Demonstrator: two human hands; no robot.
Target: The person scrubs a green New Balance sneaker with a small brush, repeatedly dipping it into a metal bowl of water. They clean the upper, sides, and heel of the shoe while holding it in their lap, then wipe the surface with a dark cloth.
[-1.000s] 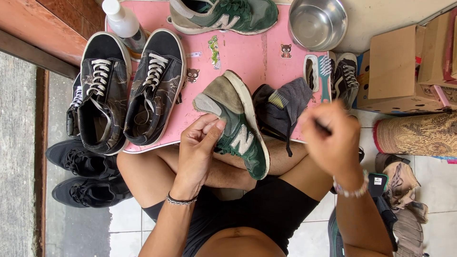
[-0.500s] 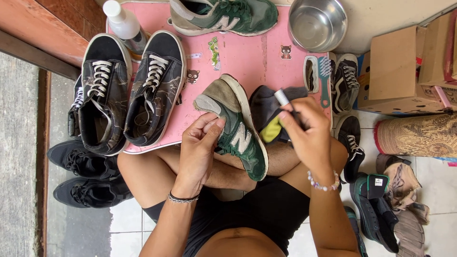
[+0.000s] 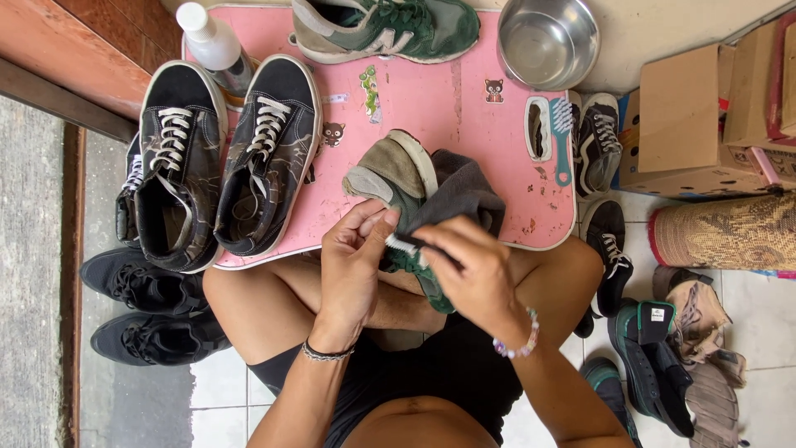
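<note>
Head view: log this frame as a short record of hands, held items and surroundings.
left hand: grips the green sneaker
right hand: holds a small brush against that sneaker
surface: pink table
on table: black high-tops, second green sneaker, white bottle, metal bowl, grey cloth
floor: other shoes, cardboard box

Tray: I see a pink lap table with small stickers.
Black pair: two black lace-up sneakers lie side by side at its left edge.
Far edge: a second green sneaker, a white-capped bottle and a steel bowl.
Right edge: a teal brush.
Floor right: cardboard boxes, more shoes.
Floor left: black shoes.
</note>
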